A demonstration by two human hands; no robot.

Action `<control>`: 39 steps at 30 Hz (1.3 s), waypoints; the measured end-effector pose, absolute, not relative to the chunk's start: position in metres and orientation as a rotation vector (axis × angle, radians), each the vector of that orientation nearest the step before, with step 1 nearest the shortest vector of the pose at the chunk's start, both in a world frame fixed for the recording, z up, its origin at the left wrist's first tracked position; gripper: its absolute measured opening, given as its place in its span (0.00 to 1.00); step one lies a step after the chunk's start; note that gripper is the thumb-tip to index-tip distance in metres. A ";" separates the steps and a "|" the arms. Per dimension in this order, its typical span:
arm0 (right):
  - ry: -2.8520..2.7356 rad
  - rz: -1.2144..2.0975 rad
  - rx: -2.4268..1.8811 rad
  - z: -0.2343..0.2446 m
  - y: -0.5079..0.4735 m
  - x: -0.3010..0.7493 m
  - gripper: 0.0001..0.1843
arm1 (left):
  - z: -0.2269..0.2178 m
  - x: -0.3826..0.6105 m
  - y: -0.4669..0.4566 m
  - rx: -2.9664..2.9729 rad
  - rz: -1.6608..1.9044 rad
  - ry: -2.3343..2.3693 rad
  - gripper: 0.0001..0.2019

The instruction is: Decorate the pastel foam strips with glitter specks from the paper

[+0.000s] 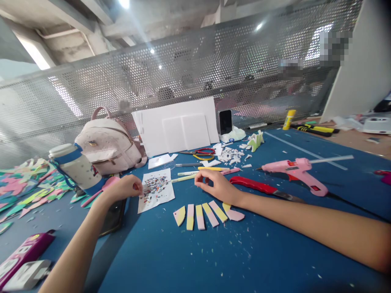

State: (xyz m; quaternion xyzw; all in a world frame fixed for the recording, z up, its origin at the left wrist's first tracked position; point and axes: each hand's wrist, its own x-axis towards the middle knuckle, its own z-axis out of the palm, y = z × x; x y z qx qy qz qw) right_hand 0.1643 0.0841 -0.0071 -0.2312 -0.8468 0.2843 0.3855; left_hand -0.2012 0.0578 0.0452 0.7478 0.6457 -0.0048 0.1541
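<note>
My left hand (127, 188) is closed, its fingertips pinched at the left edge of a white paper sheet (166, 197). Small multicoloured bits (157, 187) are scattered over that sheet; whatever is between those fingers is too small to see. My right hand (215, 185) hovers with curled fingers, thumb and fingertips close together, and I cannot make out anything in them. Just left of it, a pale green pen (185, 178) points toward the sheet. Below it, several pink-and-yellow foam strips (199, 217) lie fanned out between two rounded end pieces, one a fish-head-like shape (179, 216).
A pink glue gun (293, 167) and red-handled cutter (253, 184) lie right. Scissors (203, 154), white scraps (230, 155) and leaning white boards (180, 130) are behind. A bottle (75, 167), backpack (110, 142), dark phone (113, 219) and foam scraps (27, 183) sit left.
</note>
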 end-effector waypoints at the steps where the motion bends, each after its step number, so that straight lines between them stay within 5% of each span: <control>1: -2.156 0.723 -0.589 -0.007 0.084 0.164 0.06 | 0.048 -0.199 0.057 2.163 0.016 1.865 0.08; 13: -2.120 0.703 -0.572 -0.008 0.084 0.163 0.05 | 0.022 -0.090 0.039 2.011 0.691 1.179 0.06; 26: -2.176 0.682 -0.531 -0.004 0.079 0.164 0.03 | -0.007 -0.054 0.024 1.724 1.198 1.103 0.09; 39: -2.180 0.684 -0.516 -0.003 0.078 0.165 0.04 | -0.011 -0.057 0.025 1.611 1.297 1.136 0.10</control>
